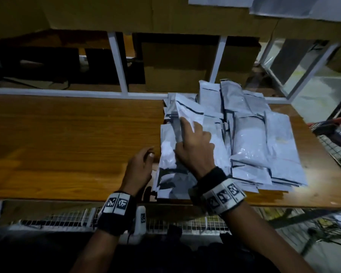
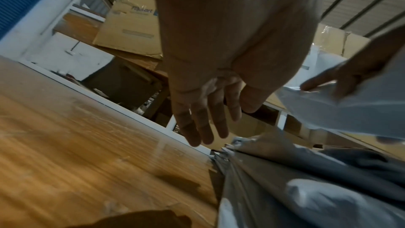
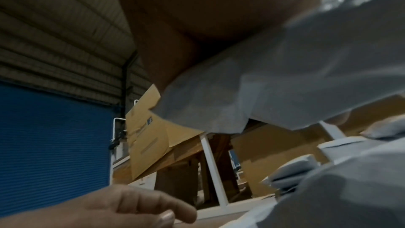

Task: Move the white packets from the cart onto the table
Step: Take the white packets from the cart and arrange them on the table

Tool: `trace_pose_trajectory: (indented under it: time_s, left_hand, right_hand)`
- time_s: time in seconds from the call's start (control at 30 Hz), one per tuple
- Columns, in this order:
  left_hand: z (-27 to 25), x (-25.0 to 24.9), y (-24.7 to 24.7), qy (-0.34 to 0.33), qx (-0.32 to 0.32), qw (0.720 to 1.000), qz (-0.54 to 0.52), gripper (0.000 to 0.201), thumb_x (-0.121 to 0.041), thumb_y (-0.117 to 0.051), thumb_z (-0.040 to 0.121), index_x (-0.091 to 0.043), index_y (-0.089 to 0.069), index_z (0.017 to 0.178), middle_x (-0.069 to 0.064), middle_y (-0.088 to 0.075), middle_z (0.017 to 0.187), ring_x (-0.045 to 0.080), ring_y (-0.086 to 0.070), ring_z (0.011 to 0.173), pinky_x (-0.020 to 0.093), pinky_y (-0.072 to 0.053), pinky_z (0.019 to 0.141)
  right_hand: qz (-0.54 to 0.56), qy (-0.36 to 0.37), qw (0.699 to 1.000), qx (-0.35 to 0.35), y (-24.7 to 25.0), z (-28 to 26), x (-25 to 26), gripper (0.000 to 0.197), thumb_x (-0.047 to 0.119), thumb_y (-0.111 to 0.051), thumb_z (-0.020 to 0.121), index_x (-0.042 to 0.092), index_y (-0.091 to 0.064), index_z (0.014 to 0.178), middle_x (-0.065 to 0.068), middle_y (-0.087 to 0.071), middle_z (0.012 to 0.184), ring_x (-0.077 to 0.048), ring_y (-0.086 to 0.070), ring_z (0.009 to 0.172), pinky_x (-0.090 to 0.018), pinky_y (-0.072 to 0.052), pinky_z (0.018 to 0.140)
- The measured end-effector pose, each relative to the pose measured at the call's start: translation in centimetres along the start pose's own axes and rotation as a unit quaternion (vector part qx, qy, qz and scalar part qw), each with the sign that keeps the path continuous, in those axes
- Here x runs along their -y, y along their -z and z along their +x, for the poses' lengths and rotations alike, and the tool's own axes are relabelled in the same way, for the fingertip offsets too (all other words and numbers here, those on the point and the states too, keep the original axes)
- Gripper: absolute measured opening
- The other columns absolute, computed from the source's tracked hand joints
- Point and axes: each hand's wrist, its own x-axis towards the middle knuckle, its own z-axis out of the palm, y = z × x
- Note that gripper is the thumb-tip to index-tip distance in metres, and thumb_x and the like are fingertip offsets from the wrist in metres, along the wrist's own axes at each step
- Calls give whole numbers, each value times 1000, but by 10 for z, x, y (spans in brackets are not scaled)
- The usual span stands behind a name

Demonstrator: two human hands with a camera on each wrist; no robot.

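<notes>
So we're looking down at a wooden tabletop (image 1: pixel 67 134) and a big heap of white packets (image 1: pixel 254 138) is sitting over at about 2 o'clock from the middle of the head view, overlapping each other all the way to the right edge. Our right hand (image 1: pixel 195 146) is reaching into the near-left part of the heap and holding one white packet (image 1: pixel 187 111) lifted off the rest; its fingers are curling around it, and in the right wrist view that packet (image 3: pixel 274 84) is lying right against the palm. Can't tell exactly how many fingers are under it since the plastic is hiding them.

Our left hand (image 1: pixel 140 170) is hanging just beside the heap at roughly 9 o'clock from the right hand, holding nothing. In the left wrist view its fingers (image 2: pixel 197 119) are looking pretty much straight and relaxed above the wood, not touching the packets.

The wire cart (image 1: pixel 339 138) is peeking in at 3 o'clock past the tabletop's right edge, and more wire mesh is running along the near edge at 6 o'clock. Cardboard boxes (image 1: pixel 175 62) are stacking up behind the white frame at 12 o'clock.
</notes>
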Motion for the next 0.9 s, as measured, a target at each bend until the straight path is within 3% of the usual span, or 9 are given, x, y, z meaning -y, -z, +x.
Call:
trace_pose_trajectory:
  time_s: [0.13, 0.23, 0.33, 0.4, 0.47, 0.57, 0.67, 0.77, 0.9]
  left_hand:
    - [9, 14, 13, 17, -26, 999, 18, 32, -20, -46, 104, -17, -58, 133, 4, -63, 126, 13, -55, 112, 34, -48, 93]
    - [20, 29, 22, 28, -25, 999, 27, 31, -19, -48, 102, -18, -60, 130, 4, -64, 126, 17, -57, 115, 34, -46, 97]
    - [31, 41, 31, 27, 7, 998, 53, 28, -22, -49, 102, -22, -62, 125, -3, -63, 120, 14, -56, 111, 36, -46, 98]
    - [36, 45, 35, 16, 30, 998, 58, 26, -23, -48, 102, -25, -61, 124, -9, -59, 118, 9, -54, 110, 32, -44, 97]
    - [39, 47, 37, 3, 51, 998, 48, 26, -20, -48, 102, -24, -62, 123, -11, -58, 117, 5, -51, 109, 25, -39, 92]
    - [45, 45, 35, -36, 78, 995, 42, 26, -18, -48, 101, -20, -65, 121, -8, -64, 113, 7, -56, 105, 22, -39, 88]
    - [50, 43, 25, -60, 95, 993, 43, 25, -17, -48, 100, -18, -65, 118, -5, -65, 114, 9, -58, 104, 27, -45, 87]
    - [53, 38, 13, -103, 72, 991, 40, 28, -13, -49, 97, -17, -64, 121, 1, -59, 124, 16, -53, 117, 40, -46, 100]
    - [38, 17, 5, -159, 57, 985, 13, 28, -11, -49, 98, -16, -65, 120, 3, -51, 135, 16, -44, 127, 32, -39, 106]
  right_hand:
    - [-81, -17, 996, 31, -30, 14, 28, 67, 22, -60, 70, 21, -55, 137, -17, -60, 123, -40, -57, 86, -45, -47, 65]
    - [-94, -25, 989, 107, -51, 22, 32, 66, 32, -51, 79, 18, -49, 143, -26, -54, 134, -53, -54, 109, -61, -41, 90]
    - [-115, -55, 977, 169, -72, 24, 26, 62, 45, -29, 101, 24, -15, 158, -26, -20, 159, -53, -14, 144, -64, -10, 114]
    - [-111, -86, 968, 208, -79, 22, 19, 65, 56, -21, 101, 31, -3, 158, -18, -1, 165, -47, 6, 149, -62, 2, 116]
    - [-123, -95, 965, 211, -86, 15, 13, 67, 63, -11, 98, 35, 0, 158, -13, 6, 166, -43, 13, 149, -61, 5, 116]
    - [-128, -95, 972, 170, -83, 8, 14, 76, 66, 3, 90, 33, -4, 158, -10, -2, 166, -41, 8, 150, -60, 1, 117]
    - [-121, -101, 980, 125, -69, 10, 17, 64, 58, -16, 99, 31, -14, 156, -10, -12, 164, -42, -1, 150, -60, -6, 116]
    - [-147, -109, 979, 85, -47, 4, 10, 64, 52, -20, 94, 26, -27, 152, -10, -25, 161, -41, -16, 148, -61, -16, 112]
    - [-100, -131, 986, 9, -18, -24, -8, 59, 50, -30, 95, 24, -39, 147, -9, -38, 154, -36, -28, 144, -58, -22, 108]
